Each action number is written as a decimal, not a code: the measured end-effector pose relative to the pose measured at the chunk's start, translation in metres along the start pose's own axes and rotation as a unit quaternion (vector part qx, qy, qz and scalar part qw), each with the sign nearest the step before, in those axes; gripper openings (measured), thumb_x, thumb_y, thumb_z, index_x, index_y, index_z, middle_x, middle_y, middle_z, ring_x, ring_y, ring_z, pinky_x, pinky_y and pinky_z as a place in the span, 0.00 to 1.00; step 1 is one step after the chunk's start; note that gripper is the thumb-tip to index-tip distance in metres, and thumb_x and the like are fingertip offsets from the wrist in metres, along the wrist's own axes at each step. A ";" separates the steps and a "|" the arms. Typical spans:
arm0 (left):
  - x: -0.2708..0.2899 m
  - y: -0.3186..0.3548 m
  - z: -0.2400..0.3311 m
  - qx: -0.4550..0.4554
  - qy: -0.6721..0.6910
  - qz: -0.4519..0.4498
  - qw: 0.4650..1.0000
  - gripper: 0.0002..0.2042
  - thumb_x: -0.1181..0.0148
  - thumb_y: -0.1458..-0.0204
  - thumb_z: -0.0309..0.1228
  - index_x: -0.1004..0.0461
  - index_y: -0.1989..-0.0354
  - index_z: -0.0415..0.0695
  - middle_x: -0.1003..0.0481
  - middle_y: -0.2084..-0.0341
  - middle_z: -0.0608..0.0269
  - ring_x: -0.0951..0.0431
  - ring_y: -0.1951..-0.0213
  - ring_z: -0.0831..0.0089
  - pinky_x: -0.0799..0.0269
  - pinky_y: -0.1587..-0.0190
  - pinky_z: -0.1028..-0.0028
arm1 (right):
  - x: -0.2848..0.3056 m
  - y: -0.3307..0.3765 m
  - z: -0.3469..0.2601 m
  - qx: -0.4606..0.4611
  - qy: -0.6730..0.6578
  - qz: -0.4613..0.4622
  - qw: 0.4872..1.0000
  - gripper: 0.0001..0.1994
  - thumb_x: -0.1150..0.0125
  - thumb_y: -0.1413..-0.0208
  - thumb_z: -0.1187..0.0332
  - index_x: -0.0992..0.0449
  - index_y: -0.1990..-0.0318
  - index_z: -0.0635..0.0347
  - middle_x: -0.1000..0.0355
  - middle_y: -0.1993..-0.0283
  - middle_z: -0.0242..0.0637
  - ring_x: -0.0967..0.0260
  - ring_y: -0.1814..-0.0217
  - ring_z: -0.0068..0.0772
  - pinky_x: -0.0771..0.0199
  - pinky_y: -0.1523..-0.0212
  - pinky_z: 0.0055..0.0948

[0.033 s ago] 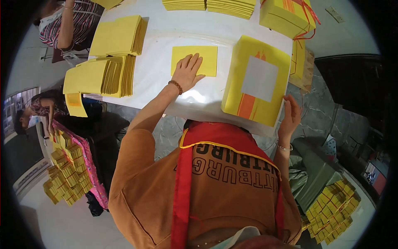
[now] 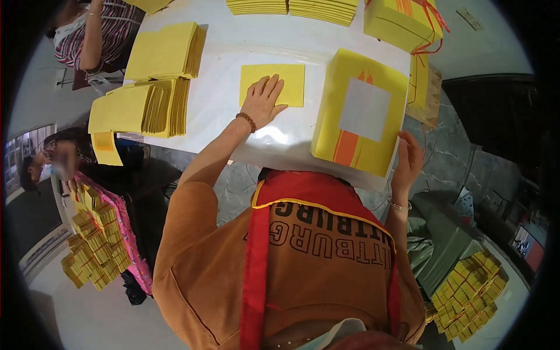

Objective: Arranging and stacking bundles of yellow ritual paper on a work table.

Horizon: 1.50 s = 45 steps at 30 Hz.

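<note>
The left hand point(image 2: 262, 102) lies palm down on a yellow paper sheet point(image 2: 293, 83), its grip spread flat with the fingers stretched across the near left part of the paper. That sheet rests on the white-covered bench point(image 2: 219, 49), between stacked folded yellow papers point(image 2: 160, 51) on the left and a thick yellow paper block point(image 2: 332, 102) on the right, well apart from both. The block carries orange print and a pale grey rectangular panel point(image 2: 364, 109). At the bench's right edge, the right hand point(image 2: 409, 158) is raised just beside the block, its grip loose and unclosed, the fingers slightly bent; whether the fingertips touch the block, I cannot tell. A beaded bracelet point(image 2: 247, 121) circles the left wrist. At the far right corner stands a yellow bundle point(image 2: 399, 29) tied with red ribbon point(image 2: 438, 22).
</note>
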<state>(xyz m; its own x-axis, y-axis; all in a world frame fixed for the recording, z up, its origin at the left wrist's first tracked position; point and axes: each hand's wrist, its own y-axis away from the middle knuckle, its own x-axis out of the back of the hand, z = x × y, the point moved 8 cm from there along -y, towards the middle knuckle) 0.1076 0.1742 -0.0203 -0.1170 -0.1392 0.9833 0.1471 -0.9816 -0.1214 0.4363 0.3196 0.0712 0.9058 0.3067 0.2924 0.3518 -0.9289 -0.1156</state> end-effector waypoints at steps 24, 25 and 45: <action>0.134 -0.011 0.171 -0.278 0.193 0.037 0.940 0.14 0.40 0.54 0.35 0.27 0.60 0.42 0.29 0.67 0.59 0.30 0.64 0.63 0.36 0.61 0.67 | -0.042 -0.005 -0.043 0.223 0.202 -0.123 0.946 0.13 0.34 0.59 0.66 0.23 0.63 0.51 0.31 0.51 0.30 0.44 0.40 0.42 0.42 0.42 0.37; 0.133 -0.012 0.171 -0.279 0.193 0.036 0.940 0.14 0.40 0.54 0.35 0.27 0.60 0.42 0.29 0.67 0.59 0.30 0.64 0.63 0.36 0.61 0.67 | -0.041 -0.005 -0.042 0.222 0.201 -0.122 0.946 0.13 0.34 0.59 0.66 0.23 0.63 0.51 0.31 0.51 0.30 0.44 0.40 0.42 0.42 0.42 0.37; 0.098 -0.042 0.139 -0.059 0.495 -0.172 0.850 0.06 0.45 0.53 0.28 0.25 0.73 0.38 0.26 0.81 0.66 0.31 0.79 0.82 0.34 0.75 0.79 | -0.032 -0.016 -0.011 0.142 0.006 -0.213 0.967 0.18 0.65 0.41 0.63 0.26 0.58 0.59 0.32 0.46 0.35 0.51 0.33 0.40 0.55 0.34 0.36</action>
<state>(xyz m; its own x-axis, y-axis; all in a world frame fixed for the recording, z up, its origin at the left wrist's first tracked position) 0.2263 0.2198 0.0997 -0.9104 0.1753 0.3747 -0.1566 -0.9844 0.0800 0.3995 0.3224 0.0741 0.6624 0.6450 0.3810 0.7444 -0.6239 -0.2379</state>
